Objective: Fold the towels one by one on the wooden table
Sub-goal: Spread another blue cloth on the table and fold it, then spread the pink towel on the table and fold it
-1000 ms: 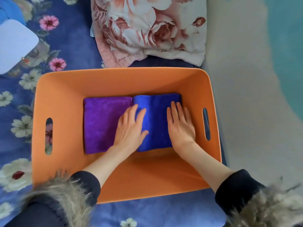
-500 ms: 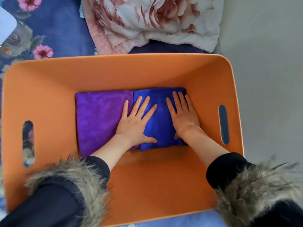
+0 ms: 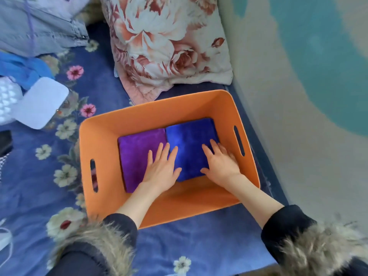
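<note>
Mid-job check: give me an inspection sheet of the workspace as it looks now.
Surface: blue floral bedspread; no wooden table seen.
Job's things: purple towel and blue towel, folded, side by side in the orange bin.
Clutter: floral pillow behind the bin; denim garment, blue cloth and white pieces at far left.
Hands: left hand flat across both towels; right hand flat on the blue towel.
Cables: nothing seen.
Surroundings: pale wall with teal patch at right.

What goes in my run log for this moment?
left hand: flat across purple and blue folded towels | right hand: flat on blue | orange bin
</note>
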`<state>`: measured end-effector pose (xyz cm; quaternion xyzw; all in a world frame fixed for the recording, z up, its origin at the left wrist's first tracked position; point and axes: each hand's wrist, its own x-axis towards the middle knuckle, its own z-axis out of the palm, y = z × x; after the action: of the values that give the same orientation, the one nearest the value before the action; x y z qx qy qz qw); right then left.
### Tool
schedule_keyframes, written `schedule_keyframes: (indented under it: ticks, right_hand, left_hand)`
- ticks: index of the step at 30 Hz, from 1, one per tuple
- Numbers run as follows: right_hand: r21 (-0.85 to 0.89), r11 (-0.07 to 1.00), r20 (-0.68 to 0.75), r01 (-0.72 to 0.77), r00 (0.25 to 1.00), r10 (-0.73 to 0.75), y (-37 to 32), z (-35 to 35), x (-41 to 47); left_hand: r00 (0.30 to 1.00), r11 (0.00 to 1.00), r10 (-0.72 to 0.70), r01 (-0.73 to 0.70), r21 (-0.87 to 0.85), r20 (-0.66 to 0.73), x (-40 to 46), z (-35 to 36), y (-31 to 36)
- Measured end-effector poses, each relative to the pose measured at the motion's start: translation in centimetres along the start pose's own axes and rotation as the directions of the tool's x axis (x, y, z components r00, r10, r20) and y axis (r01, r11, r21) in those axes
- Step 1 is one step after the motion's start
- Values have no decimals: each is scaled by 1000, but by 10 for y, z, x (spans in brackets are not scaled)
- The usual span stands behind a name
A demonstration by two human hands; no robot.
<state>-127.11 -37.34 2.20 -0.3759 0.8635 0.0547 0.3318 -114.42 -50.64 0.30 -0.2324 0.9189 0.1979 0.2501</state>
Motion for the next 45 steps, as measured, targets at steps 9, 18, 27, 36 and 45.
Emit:
schedule_keyframes:
  ticks: [9,18,27,36,45]
  right_hand:
    - [102,994,-393,-51,916,87,-22,-63,-135]
    - [442,856,-530,-269,692,491,-5,-80,-296]
    - [638,608,-493,-472,356,794,-5,-17,-484]
    - [830,209,-286,-516,-73,955,-62,90,-656]
    - [888,-233,29,-396,-458,888,-227,221,-797]
  left_hand:
    - [917,970,97,-174,-169,-387,-110,-79,35]
    - [821,877,404,-473,-85,-405,-195,-132,110]
    - [533,573,795,-817,69,-289,-287,-112,217]
    - [103,104,995,-990,92,-17,-427,-42,314]
    - [-415,-424,881,-905,-7,229,-631,65,304]
